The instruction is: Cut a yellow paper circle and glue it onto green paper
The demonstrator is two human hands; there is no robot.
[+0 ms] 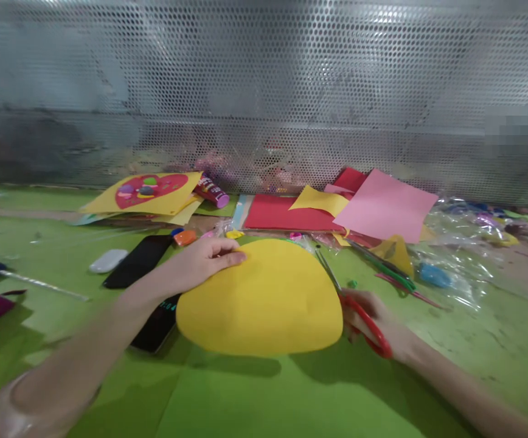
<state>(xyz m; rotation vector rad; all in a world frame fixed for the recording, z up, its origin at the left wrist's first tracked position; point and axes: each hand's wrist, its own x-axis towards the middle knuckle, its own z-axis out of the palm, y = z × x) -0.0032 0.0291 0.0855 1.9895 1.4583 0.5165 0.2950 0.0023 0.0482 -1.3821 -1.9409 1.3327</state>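
Observation:
My left hand (209, 261) pinches the upper left edge of a rounded yellow paper cutout (264, 304), thumb on top and fingers behind. The cutout is raised above the green table and casts a shadow below. My right hand (368, 322) grips red-handled scissors (368, 328) beside the cutout's right edge. Their slim metal blades point up and away, slightly apart, near the paper's rim; whether they touch it I cannot tell. Part of the right hand's fingers is hidden behind the handles and the paper.
Two dark phones (140, 261) and a white case lie left. Behind are a heart card (149, 191), red paper (286, 213) and pink paper (387, 207). Green-handled scissors (392, 274) and plastic wrap (460, 261) lie right. A perforated metal panel (264, 79) rises at the back.

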